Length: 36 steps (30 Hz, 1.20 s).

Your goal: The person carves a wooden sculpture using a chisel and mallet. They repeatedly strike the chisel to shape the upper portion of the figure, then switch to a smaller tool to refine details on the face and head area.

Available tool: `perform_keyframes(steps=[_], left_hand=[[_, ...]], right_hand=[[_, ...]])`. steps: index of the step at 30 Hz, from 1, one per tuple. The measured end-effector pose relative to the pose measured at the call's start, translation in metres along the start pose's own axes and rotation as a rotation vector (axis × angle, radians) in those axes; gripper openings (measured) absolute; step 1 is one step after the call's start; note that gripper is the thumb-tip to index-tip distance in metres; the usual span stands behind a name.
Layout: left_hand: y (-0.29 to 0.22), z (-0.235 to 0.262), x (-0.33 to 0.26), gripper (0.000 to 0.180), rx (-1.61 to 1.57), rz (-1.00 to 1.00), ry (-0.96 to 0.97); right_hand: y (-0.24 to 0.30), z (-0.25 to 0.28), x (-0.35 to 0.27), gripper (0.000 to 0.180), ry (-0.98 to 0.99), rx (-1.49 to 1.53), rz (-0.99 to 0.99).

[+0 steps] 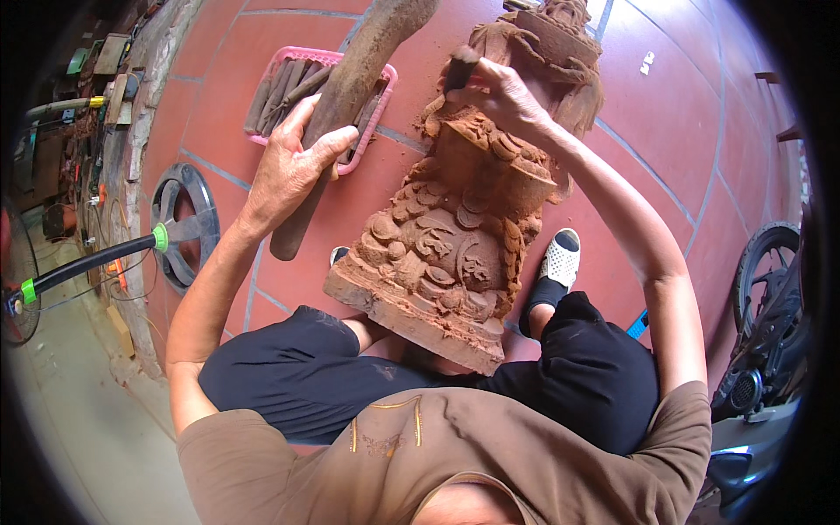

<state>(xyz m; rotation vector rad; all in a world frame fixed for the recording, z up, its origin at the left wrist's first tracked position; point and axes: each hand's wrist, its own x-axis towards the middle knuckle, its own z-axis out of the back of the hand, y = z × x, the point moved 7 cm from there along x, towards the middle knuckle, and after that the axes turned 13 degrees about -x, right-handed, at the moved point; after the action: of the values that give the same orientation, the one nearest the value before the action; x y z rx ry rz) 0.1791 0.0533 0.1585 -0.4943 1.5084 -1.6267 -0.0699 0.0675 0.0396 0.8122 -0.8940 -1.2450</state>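
Sculpture of reddish-brown carved wood stretches from the lower middle of the frame up to its top edge, its base end between the person's legs. That end is a thick, fairly plain slab; above it crowd rounded, pouch-like swellings and overlapping coin-like discs in deep relief. A hollowed, smoother stretch follows, then a ridged band and, at upper centre, curling forms. The surface looks rough and dusty, with loose crumbs in its recesses.

The person's right hand, at upper centre, pinches a short, dark tool with a brownish end at the carving's left edge; whether its tip touches the wood cannot be told. The left hand, at upper left, is wrapped around a long, brown, club-shaped wooden mallet, held diagonally with its thick end at the top edge.

The mallet partly hides a pink plastic basket full of brown stick-like pieces. The right forearm covers some of the sculpture's upper part. A white perforated shoe sits just right of the carving on red floor tiles. A black spoked ring lies at left; a dark motorbike wheel stands at right.
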Motion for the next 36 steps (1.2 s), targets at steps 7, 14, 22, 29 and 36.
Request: perform_keyframes(steps=[7,14,22,29,36], left_hand=[[0.006,0.001,-0.005,0.047,-0.027,0.054,0.007],[0.010,0.010,-0.018,0.049,-0.080,0.044,-0.025],[0.024,0.020,-0.014,0.051,-0.069,0.099,-0.042],[0.011,0.006,-0.009,0.051,-0.057,0.077,-0.006],[0.003,-0.007,-0.003,0.051,-0.023,0.005,0.014]], right_hand=[[0.044,-0.014,-0.005,0.026,0.136,-0.388,0.195],[0.051,-0.012,0.014,0.039,0.172,-0.523,0.176],[0.031,-0.002,-0.001,0.043,0.168,-0.470,0.081],[0.002,0.049,-0.005,0.032,-0.140,-0.255,0.146],[0.006,0.030,-0.023,0.037,0.065,-0.399,0.025]])
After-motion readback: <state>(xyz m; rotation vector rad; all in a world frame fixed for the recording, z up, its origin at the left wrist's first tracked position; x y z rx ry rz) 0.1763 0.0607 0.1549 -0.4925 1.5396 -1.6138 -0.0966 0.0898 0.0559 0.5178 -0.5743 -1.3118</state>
